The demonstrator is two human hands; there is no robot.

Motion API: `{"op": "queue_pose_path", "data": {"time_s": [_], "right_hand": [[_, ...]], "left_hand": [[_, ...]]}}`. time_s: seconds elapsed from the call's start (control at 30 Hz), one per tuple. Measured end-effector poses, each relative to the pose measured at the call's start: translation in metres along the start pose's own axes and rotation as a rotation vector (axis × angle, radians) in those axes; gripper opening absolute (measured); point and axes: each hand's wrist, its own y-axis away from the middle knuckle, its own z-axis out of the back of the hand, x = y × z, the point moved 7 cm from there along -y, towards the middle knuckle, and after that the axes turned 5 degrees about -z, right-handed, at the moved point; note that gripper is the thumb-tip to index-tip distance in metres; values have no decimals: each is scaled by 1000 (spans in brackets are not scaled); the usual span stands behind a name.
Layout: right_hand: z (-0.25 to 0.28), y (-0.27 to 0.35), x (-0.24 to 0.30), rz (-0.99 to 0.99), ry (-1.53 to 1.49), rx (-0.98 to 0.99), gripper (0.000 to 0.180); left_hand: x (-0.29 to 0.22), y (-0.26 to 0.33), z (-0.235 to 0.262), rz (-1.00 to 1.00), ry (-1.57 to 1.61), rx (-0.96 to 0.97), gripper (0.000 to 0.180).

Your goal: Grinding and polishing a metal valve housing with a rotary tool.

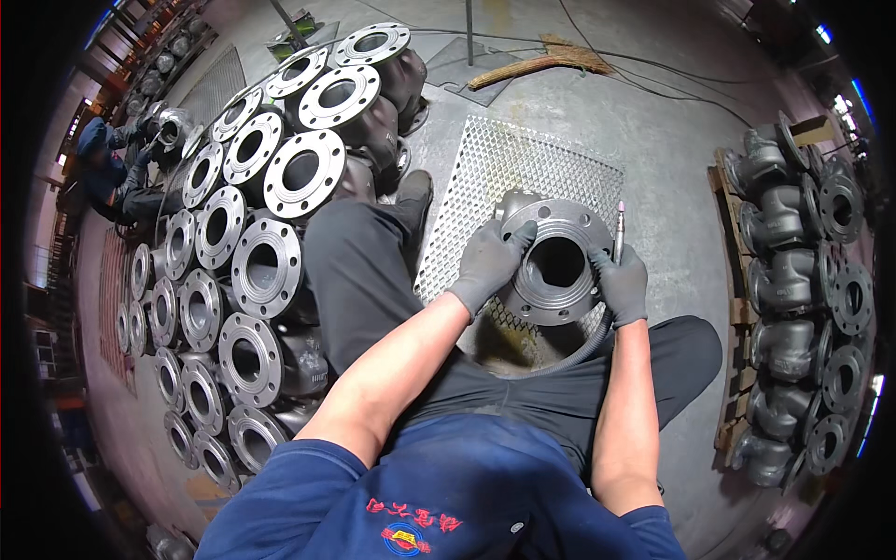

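A grey flanged metal casting (560, 222), a valve body by its look, stands between my legs with its round bolt-holed face turned up toward me. My left hand (490, 262), in a grey glove, is closed on the flange's left edge, thumb over the face. In my gloved right hand (623, 287) is a slim metal hand grinder (620, 235) with a pink tip pointing away from me. The right thumb rests at the flange's right rim. From below that hand a grey ribbed hose (594, 342) curves down beneath the casting.
Under the casting lies a diamond-mesh metal plate (481, 168). Several flanged castings (250, 359) stand in rows to my left; more (782, 285) sit on a wooden pallet (739, 373) at right. Ahead are a straw broom (527, 67) and cables. Another person (107, 168) works at far left.
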Motion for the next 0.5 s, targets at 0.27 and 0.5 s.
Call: {"op": "queue_pose_path", "data": {"time_s": [0.27,0.5], "right_hand": [[-3,-3,8,-16,-41,34,36],[-2,7,6,-29,-114,55,38]], "left_hand": [[6,-5,1,11,-3,-53,95],[16,-16,-3,-24,2,-12,91]]}}
